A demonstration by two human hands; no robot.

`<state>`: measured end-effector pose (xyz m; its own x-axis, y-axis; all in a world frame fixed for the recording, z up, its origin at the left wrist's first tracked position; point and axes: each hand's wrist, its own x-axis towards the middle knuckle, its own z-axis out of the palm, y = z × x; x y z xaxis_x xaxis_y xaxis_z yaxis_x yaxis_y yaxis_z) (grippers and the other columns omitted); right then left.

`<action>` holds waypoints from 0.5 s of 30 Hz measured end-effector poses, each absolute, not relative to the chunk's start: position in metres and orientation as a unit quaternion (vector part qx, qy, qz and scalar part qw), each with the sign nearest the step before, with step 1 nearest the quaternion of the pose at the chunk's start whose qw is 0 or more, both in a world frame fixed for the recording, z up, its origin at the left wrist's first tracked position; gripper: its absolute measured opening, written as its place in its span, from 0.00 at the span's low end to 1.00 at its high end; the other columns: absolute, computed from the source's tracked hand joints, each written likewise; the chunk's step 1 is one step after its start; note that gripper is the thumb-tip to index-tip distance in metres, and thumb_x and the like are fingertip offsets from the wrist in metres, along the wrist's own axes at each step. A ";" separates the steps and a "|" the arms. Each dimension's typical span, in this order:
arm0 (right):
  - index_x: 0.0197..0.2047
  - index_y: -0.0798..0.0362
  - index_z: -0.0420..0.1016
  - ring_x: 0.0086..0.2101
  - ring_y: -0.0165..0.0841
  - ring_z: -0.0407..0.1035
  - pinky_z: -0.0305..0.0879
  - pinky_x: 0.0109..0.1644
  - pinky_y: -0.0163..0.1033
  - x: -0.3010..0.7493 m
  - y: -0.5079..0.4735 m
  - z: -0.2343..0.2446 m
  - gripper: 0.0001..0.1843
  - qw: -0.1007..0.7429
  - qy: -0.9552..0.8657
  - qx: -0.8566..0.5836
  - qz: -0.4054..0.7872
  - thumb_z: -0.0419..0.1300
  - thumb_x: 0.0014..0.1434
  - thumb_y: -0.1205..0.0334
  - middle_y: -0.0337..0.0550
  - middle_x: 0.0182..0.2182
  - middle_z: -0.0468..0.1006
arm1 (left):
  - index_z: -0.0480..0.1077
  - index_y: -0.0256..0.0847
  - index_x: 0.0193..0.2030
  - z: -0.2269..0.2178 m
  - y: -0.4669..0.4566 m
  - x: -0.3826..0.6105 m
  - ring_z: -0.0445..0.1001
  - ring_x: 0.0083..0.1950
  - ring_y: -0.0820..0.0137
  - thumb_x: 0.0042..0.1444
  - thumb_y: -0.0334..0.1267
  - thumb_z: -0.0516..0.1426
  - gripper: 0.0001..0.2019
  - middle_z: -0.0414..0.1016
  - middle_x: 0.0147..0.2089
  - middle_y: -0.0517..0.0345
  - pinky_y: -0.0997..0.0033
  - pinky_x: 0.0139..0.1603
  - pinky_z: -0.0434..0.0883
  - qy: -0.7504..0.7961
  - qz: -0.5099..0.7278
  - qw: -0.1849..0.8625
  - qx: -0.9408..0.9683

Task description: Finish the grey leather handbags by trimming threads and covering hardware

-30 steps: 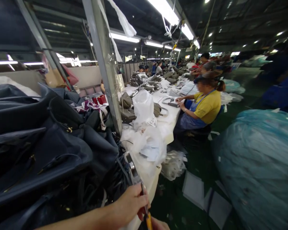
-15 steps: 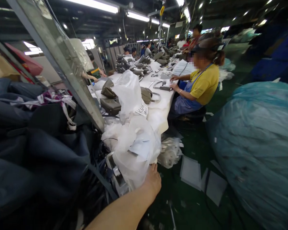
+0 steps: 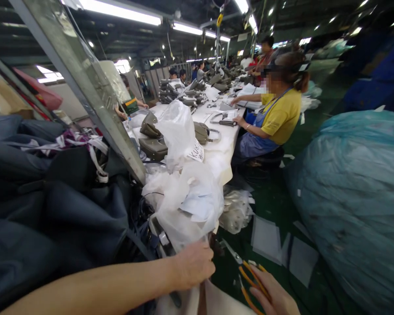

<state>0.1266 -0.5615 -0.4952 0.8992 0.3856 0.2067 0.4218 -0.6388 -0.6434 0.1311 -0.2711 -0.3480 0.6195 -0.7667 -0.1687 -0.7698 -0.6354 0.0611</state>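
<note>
My left hand reaches in from the lower left, its fingers curled shut at the near end of the table beside the clear plastic bag. What it grips, if anything, is hidden. Just below it lie pale sheet-like material and a narrow brown strip. At the lower right, my right hand is closed around scissors with orange handles. Their metal end points up and left, toward the table end. A bluish-white sheet shows through the plastic bag.
Dark blue bags are heaped on the left by a slanted metal post. A large teal sack bulges at the right. Sheets lie on the floor. A co-worker in yellow sits at the white table.
My left hand has drawn down and left, nearer to me, from the bag's lower edge. My right hand has come into view with the scissors. The co-worker's far arm has stretched out.
</note>
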 end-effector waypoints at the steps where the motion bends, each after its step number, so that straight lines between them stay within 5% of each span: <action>1: 0.54 0.48 0.75 0.49 0.40 0.76 0.74 0.52 0.39 0.136 -0.546 -0.488 0.22 0.352 -0.244 -0.903 -0.025 0.54 0.57 0.63 0.45 0.49 0.81 | 0.70 0.38 0.29 -0.339 -0.268 0.131 0.68 0.37 0.65 0.58 0.32 0.59 0.06 0.71 0.32 0.56 0.68 0.34 0.64 0.421 0.071 0.008 -0.904; 5: 0.53 0.48 0.74 0.45 0.39 0.77 0.75 0.48 0.37 0.157 -0.485 -0.468 0.26 0.311 -0.290 -0.905 -0.008 0.53 0.51 0.71 0.46 0.44 0.82 | 0.72 0.37 0.32 -0.337 -0.271 0.128 0.71 0.39 0.64 0.60 0.32 0.58 0.05 0.73 0.34 0.53 0.67 0.32 0.64 0.373 0.033 0.027 -0.927; 10: 0.54 0.51 0.72 0.49 0.40 0.75 0.74 0.51 0.41 0.163 -0.497 -0.479 0.22 0.292 -0.279 -0.913 -0.057 0.52 0.57 0.66 0.49 0.49 0.80 | 0.75 0.37 0.34 -0.390 -0.299 0.114 0.73 0.36 0.65 0.62 0.32 0.56 0.08 0.76 0.33 0.54 0.68 0.29 0.65 0.365 0.081 -0.013 -0.927; 15: 0.53 0.52 0.72 0.47 0.42 0.77 0.77 0.48 0.43 0.150 -0.567 -0.505 0.19 0.252 -0.242 -0.932 -0.092 0.53 0.60 0.58 0.50 0.49 0.80 | 0.78 0.34 0.40 -0.447 -0.331 0.140 0.71 0.54 0.52 0.56 0.35 0.61 0.08 0.78 0.47 0.40 0.52 0.51 0.69 0.298 0.092 -0.036 -0.949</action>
